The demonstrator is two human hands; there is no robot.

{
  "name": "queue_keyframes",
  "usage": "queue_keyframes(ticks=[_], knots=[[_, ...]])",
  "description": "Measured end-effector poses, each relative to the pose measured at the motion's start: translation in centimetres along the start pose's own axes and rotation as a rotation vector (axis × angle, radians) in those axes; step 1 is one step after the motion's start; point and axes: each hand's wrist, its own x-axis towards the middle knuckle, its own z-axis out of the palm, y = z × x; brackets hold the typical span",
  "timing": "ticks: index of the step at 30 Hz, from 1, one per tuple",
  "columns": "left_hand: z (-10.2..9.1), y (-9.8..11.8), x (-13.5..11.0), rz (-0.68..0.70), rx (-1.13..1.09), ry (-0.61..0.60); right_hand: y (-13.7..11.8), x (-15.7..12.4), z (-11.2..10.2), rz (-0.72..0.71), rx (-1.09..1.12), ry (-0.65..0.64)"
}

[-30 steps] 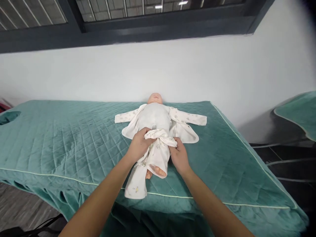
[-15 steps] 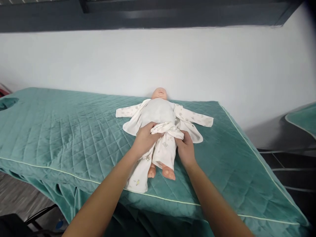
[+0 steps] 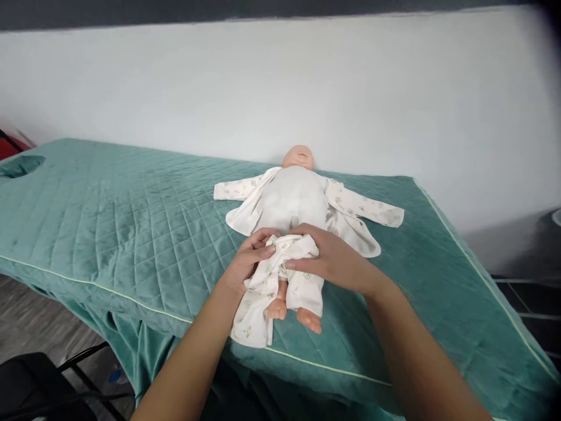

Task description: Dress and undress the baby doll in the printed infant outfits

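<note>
A baby doll (image 3: pixel 293 196) lies on its back, its head towards the wall. Its white printed jacket (image 3: pixel 366 209) is spread wide, with both sleeves stretched out sideways. White printed baby pants (image 3: pixel 305 291) are bunched around the doll's thighs. One pant leg covers the doll's leg on the right, with the foot poking out; the other pant leg hangs loose beside the left foot (image 3: pixel 277 309). My left hand (image 3: pixel 252 257) is closed on the bunched pants at their left side. My right hand (image 3: pixel 326 257) pinches the bunched cloth from the right, thumb in front.
A green quilted cover (image 3: pixel 144 234) with pale piping lies over the bed under the doll. Behind it rises a white wall (image 3: pixel 245 88). A face hole (image 3: pixel 21 166) shows at the bed's far left. A black chair (image 3: pixel 39 386) stands at the lower left.
My right hand has moved from the pants' right side up over the bunched waist. The bunched cloth sits lower, uncovering more of the doll's lower body. The camera view has tilted down.
</note>
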Motion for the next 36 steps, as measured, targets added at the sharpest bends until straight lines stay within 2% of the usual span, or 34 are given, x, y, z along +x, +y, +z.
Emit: queue_keyframes(ticks=[3,7,12,15,17,20,23,26,32,36], knots=[[0.0,0.0,0.2,0.026,-0.035,0.054,-0.3,2.7,-0.6,-0.029,0.066,-0.072],[-0.4,-0.2,0.1,0.058,-0.073,0.082,1.2,4.5,0.0,0.004,0.417,-0.085],[-0.9,-0.2,-0.4,0.054,-0.024,-0.067,3.3,4.0,0.9,0.160,0.864,-0.045],[-1.0,-0.1,-0.6,0.054,0.011,-0.143,3.5,3.8,1.0,0.178,0.989,-0.012],[-1.0,-0.1,-0.8,0.037,0.040,-0.189,3.2,3.9,1.1,0.168,0.970,0.012],[-0.9,-0.3,-1.0,0.012,0.086,-0.207,2.6,4.0,1.6,0.151,0.791,0.063],[-0.9,-0.6,-1.2,0.027,0.099,-0.161,2.2,4.0,2.4,0.128,0.507,0.149],[-1.1,-0.7,-1.1,0.046,0.079,-0.117,1.8,3.9,3.2,0.088,0.361,0.191],[-0.9,-0.5,-0.7,0.070,0.020,-0.010,1.3,3.7,3.5,0.066,0.312,0.137],[-1.0,-0.5,-0.4,0.106,-0.042,0.168,1.4,3.5,2.8,0.012,0.383,-0.025]])
